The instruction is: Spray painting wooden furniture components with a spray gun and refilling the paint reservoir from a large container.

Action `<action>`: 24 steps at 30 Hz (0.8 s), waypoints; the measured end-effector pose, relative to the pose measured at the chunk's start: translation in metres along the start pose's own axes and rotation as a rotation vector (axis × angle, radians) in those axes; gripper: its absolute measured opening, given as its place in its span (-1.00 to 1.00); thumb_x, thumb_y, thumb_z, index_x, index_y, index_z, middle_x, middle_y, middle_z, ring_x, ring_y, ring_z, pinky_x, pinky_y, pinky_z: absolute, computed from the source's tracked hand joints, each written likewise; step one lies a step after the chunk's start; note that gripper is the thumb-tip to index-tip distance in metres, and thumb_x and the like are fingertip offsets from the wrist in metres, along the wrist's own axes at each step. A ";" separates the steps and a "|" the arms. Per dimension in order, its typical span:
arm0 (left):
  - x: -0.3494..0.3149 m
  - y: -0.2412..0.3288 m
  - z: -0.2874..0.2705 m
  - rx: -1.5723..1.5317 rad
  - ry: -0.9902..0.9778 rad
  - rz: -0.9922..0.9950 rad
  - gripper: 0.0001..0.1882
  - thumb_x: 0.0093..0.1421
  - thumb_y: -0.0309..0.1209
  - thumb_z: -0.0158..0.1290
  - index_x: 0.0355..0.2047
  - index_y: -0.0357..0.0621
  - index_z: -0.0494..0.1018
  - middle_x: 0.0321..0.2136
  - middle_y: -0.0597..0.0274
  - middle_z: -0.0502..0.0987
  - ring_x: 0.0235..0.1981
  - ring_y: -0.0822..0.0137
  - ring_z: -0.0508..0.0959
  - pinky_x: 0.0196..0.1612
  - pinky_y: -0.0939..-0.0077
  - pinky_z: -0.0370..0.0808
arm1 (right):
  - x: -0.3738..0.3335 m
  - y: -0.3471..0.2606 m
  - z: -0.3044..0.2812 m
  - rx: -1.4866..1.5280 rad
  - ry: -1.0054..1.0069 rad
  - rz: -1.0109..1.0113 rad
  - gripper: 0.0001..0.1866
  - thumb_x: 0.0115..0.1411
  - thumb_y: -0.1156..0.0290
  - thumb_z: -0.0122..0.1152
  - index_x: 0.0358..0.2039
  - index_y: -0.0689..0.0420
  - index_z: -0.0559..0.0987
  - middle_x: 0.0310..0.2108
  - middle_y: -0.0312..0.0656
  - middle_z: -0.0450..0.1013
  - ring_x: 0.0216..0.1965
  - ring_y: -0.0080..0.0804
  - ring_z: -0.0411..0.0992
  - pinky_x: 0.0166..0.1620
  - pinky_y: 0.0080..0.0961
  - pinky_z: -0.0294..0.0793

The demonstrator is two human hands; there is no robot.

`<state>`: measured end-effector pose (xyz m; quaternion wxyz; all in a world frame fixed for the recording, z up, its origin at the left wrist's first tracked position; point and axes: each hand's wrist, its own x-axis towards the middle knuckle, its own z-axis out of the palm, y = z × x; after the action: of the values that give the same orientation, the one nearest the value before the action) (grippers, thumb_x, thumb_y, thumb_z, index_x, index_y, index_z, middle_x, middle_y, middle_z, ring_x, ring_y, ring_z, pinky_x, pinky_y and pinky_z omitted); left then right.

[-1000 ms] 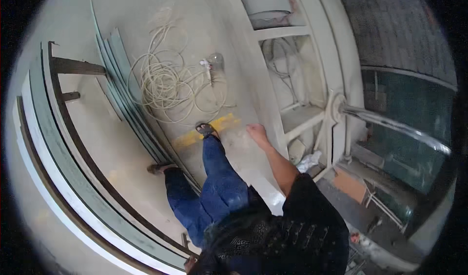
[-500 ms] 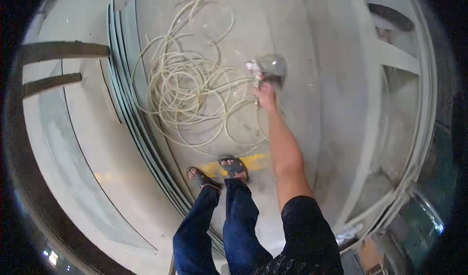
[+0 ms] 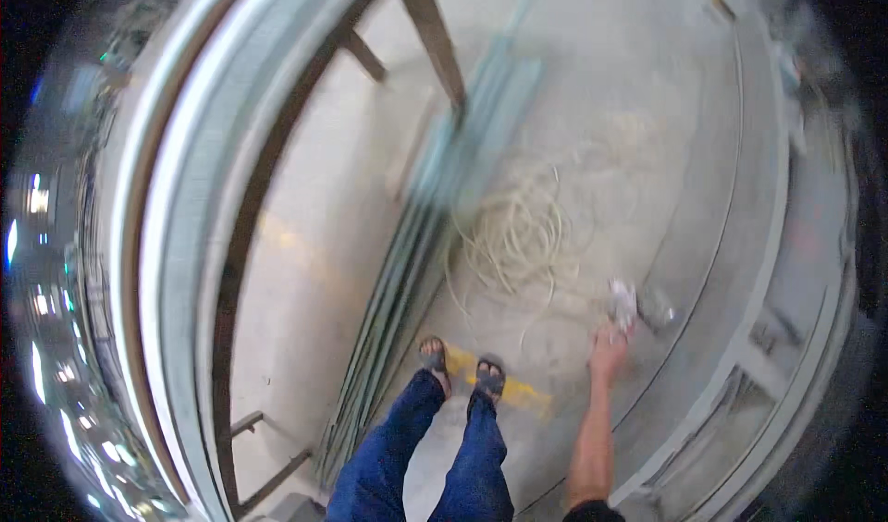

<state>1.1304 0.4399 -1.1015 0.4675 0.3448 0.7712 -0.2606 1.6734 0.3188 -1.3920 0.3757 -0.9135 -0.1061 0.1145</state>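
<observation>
My right hand (image 3: pixel 610 344) reaches forward at the lower right, fingers closed round the handle of what looks like a paint spray gun (image 3: pixel 622 300). A rounded, shiny cup (image 3: pixel 659 309) sits at the gun's right side, smeared by motion. Left of the gun, a pale hose (image 3: pixel 513 245) lies on the floor in a loose, tangled coil. Blur hides where the hose meets the gun. My left hand is out of view.
Long greenish strips (image 3: pixel 398 291) lie on the floor left of my feet. A dark-framed rack (image 3: pixel 242 254) with long pale boards (image 3: pixel 199 208) stands at the left. Grey framing (image 3: pixel 758 337) curves along the right. A yellow line (image 3: pixel 518 391) crosses the floor by my sandals.
The view has swung left, bringing in more of the rack and its boards. My right hand, still round the spray gun, now appears lower and farther right, away from the coil.
</observation>
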 end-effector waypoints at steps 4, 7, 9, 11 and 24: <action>-0.041 -0.008 0.009 -0.173 0.003 0.044 -0.73 0.13 -0.22 -0.05 -0.29 -0.14 0.41 -0.39 0.08 0.48 -0.42 0.29 0.48 -0.38 0.44 0.46 | 0.011 -0.148 -0.112 0.453 -0.035 0.005 -0.74 0.12 0.38 0.05 -0.20 0.21 0.51 -0.40 -0.18 0.46 -0.46 -0.48 0.41 -0.34 -0.46 0.41; -0.065 -0.016 0.013 -0.300 0.007 0.072 -0.75 0.14 -0.24 -0.08 -0.33 -0.17 0.42 -0.43 0.10 0.49 -0.46 0.30 0.49 -0.42 0.45 0.47 | 0.049 -0.239 -0.159 0.444 -0.597 0.085 -0.74 0.11 0.42 0.04 -0.17 0.22 0.47 -0.39 -0.21 0.44 -0.55 -0.52 0.36 -0.48 -0.53 0.36; -0.079 -0.021 0.016 -0.398 0.015 0.094 -0.75 0.15 -0.25 -0.10 -0.35 -0.18 0.43 -0.45 0.12 0.50 -0.48 0.31 0.50 -0.45 0.46 0.47 | 0.071 -0.301 -0.167 0.553 -0.603 -0.059 -0.74 0.11 0.45 0.02 -0.17 0.22 0.46 -0.45 -0.26 0.43 -0.59 -0.54 0.34 -0.55 -0.58 0.31; -0.090 -0.021 0.018 -0.490 0.028 0.129 -0.74 0.16 -0.26 -0.11 -0.38 -0.20 0.44 -0.48 0.13 0.51 -0.51 0.32 0.50 -0.47 0.47 0.48 | 0.078 -0.356 -0.167 0.702 -0.530 -0.198 -0.76 0.12 0.49 0.00 -0.18 0.21 0.47 -0.57 -0.30 0.38 -0.66 -0.57 0.31 -0.62 -0.59 0.27; -0.085 0.023 0.080 -1.056 0.155 0.233 -0.76 0.19 -0.23 -0.06 -0.35 -0.16 0.40 -0.51 0.31 0.45 -0.62 0.48 0.39 -0.69 0.64 0.28 | 0.123 -0.542 -0.158 0.540 -0.820 -0.533 -0.78 0.21 0.40 0.02 -0.17 0.22 0.48 -0.75 -0.48 0.16 -0.79 -0.72 0.07 -0.74 -0.67 0.07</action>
<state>1.2194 0.3720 -1.0615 0.5445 0.1645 0.7861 0.2418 1.7777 0.6250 -0.9135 0.5403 -0.6070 -0.4379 0.3845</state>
